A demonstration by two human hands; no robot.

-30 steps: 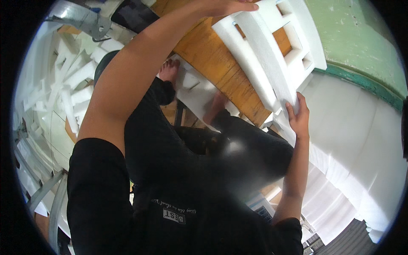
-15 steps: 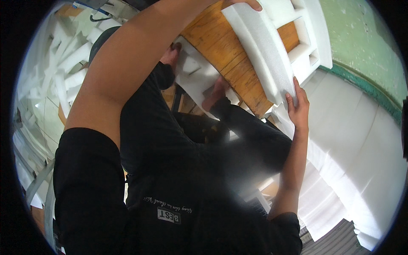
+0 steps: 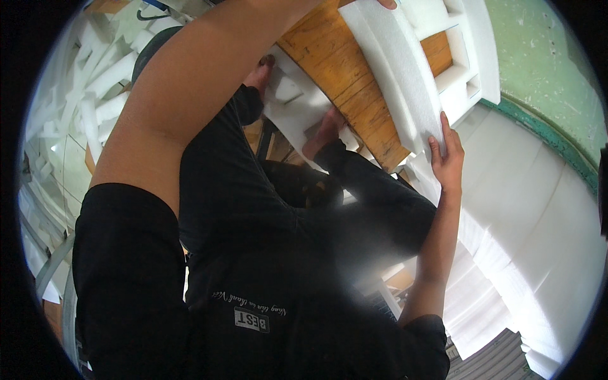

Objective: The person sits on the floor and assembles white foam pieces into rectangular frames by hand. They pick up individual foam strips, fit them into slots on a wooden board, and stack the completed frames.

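A long white foam strip [image 3: 396, 76] stands along the wooden table [image 3: 335, 54]. My right hand [image 3: 447, 158] grips its near end, with the thumb in front and the fingers along the back edge. At the top edge of the picture, my left hand [image 3: 387, 4] holds the strip's far end; most of that hand is cut off. Right behind the strip is a white foam frame [image 3: 465, 63] with square openings, through which the tabletop shows. I cannot tell whether strip and frame are joined.
A heap of white foam offcuts [image 3: 104, 76] covers the floor at left. On the right, large white foam sheets [image 3: 513, 164] lie beside a green wall [image 3: 538, 57]. My legs [image 3: 221, 164] are under and before the table; a metal tube frame [image 3: 54, 269] stands at lower left.
The foam strip, frame and table have shifted slightly right in the picture. Both hands keep their hold on the strip.
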